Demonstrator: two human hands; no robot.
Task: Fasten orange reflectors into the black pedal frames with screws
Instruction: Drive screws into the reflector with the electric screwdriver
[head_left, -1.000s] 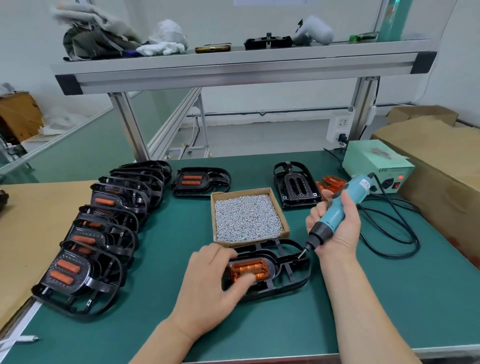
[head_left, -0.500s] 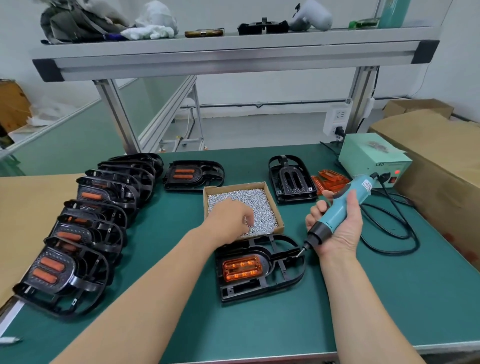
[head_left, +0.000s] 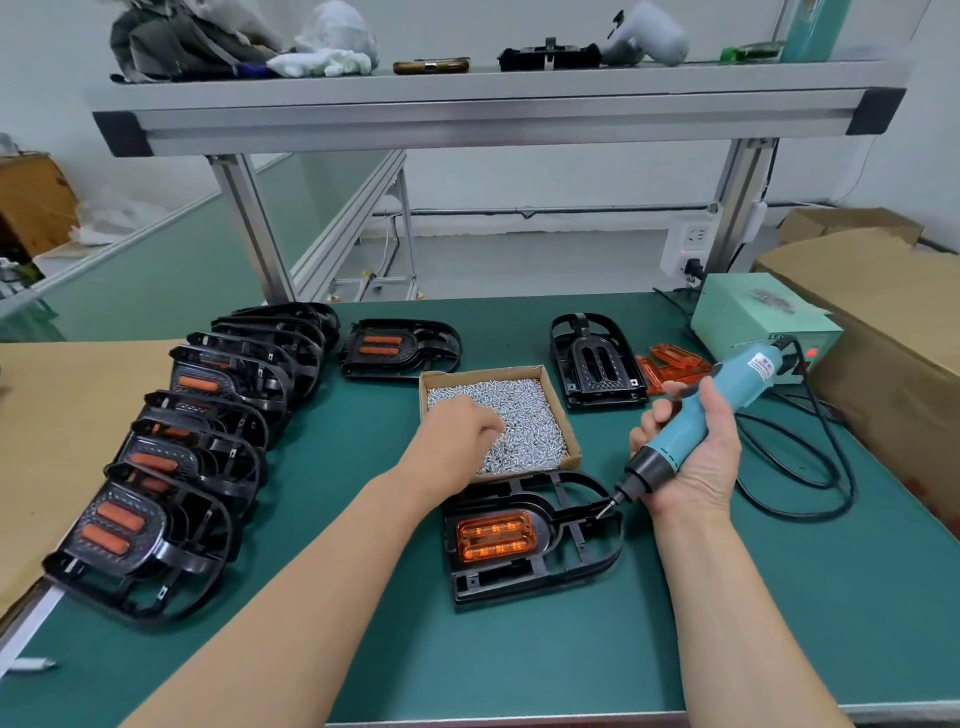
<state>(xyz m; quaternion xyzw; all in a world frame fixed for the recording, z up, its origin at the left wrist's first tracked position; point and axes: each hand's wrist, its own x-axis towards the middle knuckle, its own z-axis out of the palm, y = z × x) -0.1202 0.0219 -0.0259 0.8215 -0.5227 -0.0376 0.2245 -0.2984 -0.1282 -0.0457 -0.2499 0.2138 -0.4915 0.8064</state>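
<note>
A black pedal frame (head_left: 571, 556) lies on the green mat in front of me with an orange reflector (head_left: 496, 535) seated in it. Behind it stands a cardboard box (head_left: 569, 415) full of small silver screws (head_left: 524, 410). My left hand (head_left: 457, 431) reaches into the box, its fingers curled down and bunched in the screws; the fingertips are hidden. My right hand (head_left: 696, 457) grips a teal electric screwdriver (head_left: 727, 400), tilted, with its bit at the frame's right side.
A row of several pedals (head_left: 156, 530) with reflectors overlaps along the left. One more pedal (head_left: 400, 345), an empty frame (head_left: 595, 364) and loose reflectors (head_left: 670, 364) lie at the back. A green power unit (head_left: 748, 317), its black cable (head_left: 831, 467) and cardboard boxes (head_left: 893, 322) occupy the right.
My left hand left the pedal frame and went up into the screw box, where it stays. The right hand with the screwdriver has held its place.
</note>
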